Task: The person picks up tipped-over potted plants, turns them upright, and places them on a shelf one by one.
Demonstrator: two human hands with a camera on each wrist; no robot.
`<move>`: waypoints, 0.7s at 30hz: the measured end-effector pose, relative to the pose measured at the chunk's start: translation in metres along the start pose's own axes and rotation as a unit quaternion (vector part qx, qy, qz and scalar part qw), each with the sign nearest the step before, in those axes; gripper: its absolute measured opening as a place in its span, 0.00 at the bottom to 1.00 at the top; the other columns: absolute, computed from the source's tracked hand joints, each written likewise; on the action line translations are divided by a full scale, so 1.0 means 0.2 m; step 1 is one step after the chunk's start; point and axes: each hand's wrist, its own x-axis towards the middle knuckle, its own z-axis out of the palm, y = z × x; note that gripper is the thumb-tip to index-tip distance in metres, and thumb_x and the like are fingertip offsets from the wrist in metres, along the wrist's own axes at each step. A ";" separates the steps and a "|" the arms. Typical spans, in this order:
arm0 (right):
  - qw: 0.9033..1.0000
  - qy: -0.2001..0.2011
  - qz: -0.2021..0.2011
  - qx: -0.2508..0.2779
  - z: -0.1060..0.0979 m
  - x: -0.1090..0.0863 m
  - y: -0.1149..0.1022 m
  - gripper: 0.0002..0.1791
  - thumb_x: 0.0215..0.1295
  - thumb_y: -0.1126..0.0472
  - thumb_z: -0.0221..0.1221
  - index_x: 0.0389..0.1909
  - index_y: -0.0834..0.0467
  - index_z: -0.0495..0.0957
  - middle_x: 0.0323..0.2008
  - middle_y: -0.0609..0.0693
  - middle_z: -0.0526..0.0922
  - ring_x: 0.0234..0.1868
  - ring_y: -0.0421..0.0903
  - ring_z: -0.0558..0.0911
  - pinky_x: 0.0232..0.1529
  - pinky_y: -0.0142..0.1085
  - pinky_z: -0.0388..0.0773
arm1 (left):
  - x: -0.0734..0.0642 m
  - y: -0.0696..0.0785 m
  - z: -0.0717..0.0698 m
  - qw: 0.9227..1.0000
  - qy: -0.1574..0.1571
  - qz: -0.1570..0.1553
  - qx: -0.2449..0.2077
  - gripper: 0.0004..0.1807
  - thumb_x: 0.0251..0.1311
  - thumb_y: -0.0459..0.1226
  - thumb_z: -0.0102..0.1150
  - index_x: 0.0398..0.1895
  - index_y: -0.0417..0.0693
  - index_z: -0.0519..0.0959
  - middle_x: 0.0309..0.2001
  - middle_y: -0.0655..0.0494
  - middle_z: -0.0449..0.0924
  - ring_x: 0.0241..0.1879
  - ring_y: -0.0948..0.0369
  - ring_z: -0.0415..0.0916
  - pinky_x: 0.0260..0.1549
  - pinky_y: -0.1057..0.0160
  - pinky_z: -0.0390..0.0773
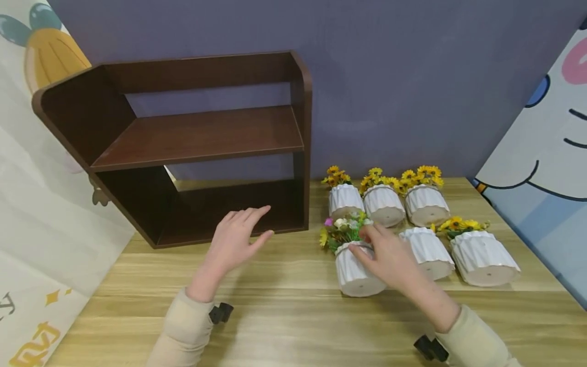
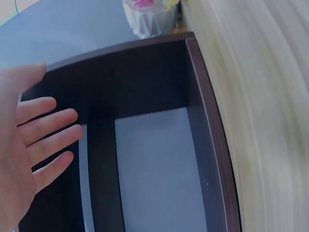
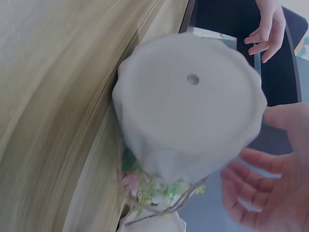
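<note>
A white pleated flower pot (image 1: 358, 272) with mixed small flowers lies on its side on the table, its flat base toward me. My right hand (image 1: 390, 255) reaches over it, thumb and fingers spread along its side; whether they touch it I cannot tell. In the right wrist view the pot's round base (image 3: 193, 96) has a small hole, and the fingers (image 3: 251, 179) stand beside it, loosely bent. My left hand (image 1: 236, 239) hovers in front of the brown shelf (image 1: 206, 135), holding nothing, with its fingers extended in the left wrist view.
Several more white pots lie on their sides at the right, among them a back-row pot (image 1: 382, 206) and a front-right pot (image 1: 483, 260), with yellow flowers. The two-level shelf stands at the back left. A grey-blue wall (image 1: 412, 81) rises behind the wooden table (image 1: 284, 316).
</note>
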 end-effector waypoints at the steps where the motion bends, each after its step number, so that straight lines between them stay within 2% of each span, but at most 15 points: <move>1: 1.000 -0.008 0.010 -0.006 0.00 0.00 -0.01 0.22 0.56 0.43 0.57 0.38 0.59 0.74 0.28 0.48 0.73 0.24 0.41 0.71 0.22 0.34 0.69 | 0.00 -0.01 -0.01 1.000 0.014 -0.006 0.001 0.26 0.56 0.52 0.54 0.56 0.53 0.71 0.46 0.56 0.78 0.45 0.55 0.76 0.48 0.54 0.69; 6: 0.997 -0.043 0.042 -0.038 0.00 -0.01 -0.05 0.29 0.56 0.37 0.54 0.39 0.62 0.75 0.28 0.50 0.73 0.24 0.43 0.71 0.22 0.36 0.69 | -0.01 -0.09 -0.06 0.995 0.093 -0.031 0.009 0.14 0.56 0.46 0.56 0.42 0.49 0.79 0.38 0.55 0.80 0.37 0.55 0.78 0.39 0.56 0.73; 11: 0.994 -0.061 0.077 -0.055 0.01 -0.01 -0.09 0.34 0.54 0.35 0.54 0.43 0.64 0.74 0.33 0.57 0.75 0.31 0.52 0.75 0.25 0.43 0.74 | -0.02 -0.18 -0.14 0.984 0.168 -0.065 0.012 0.10 0.55 0.42 0.57 0.34 0.47 0.80 0.33 0.52 0.80 0.30 0.53 0.76 0.31 0.54 0.72; 13: 0.992 -0.064 0.094 -0.053 0.02 -0.02 -0.10 0.35 0.53 0.35 0.55 0.44 0.64 0.73 0.36 0.59 0.75 0.34 0.55 0.76 0.26 0.46 0.75 | -0.03 -0.22 -0.18 0.976 0.200 -0.086 0.008 0.08 0.55 0.40 0.57 0.32 0.46 0.80 0.31 0.51 0.80 0.28 0.53 0.75 0.28 0.54 0.71; 16: 0.990 -0.069 0.114 -0.053 0.03 -0.02 -0.12 0.39 0.52 0.34 0.55 0.47 0.66 0.71 0.40 0.63 0.74 0.40 0.60 0.75 0.29 0.51 0.75 | -0.04 -0.28 -0.24 0.961 0.244 -0.134 -0.006 0.07 0.56 0.38 0.55 0.30 0.43 0.79 0.28 0.50 0.78 0.27 0.53 0.74 0.27 0.53 0.69; 21: 0.985 -0.083 0.131 -0.077 0.04 -0.02 -0.12 0.44 0.50 0.31 0.54 0.52 0.67 0.68 0.45 0.67 0.72 0.45 0.64 0.72 0.30 0.53 0.75 | -0.07 -0.36 -0.33 0.933 0.290 -0.213 -0.017 0.10 0.58 0.37 0.52 0.30 0.37 0.78 0.29 0.44 0.77 0.29 0.50 0.74 0.29 0.53 0.67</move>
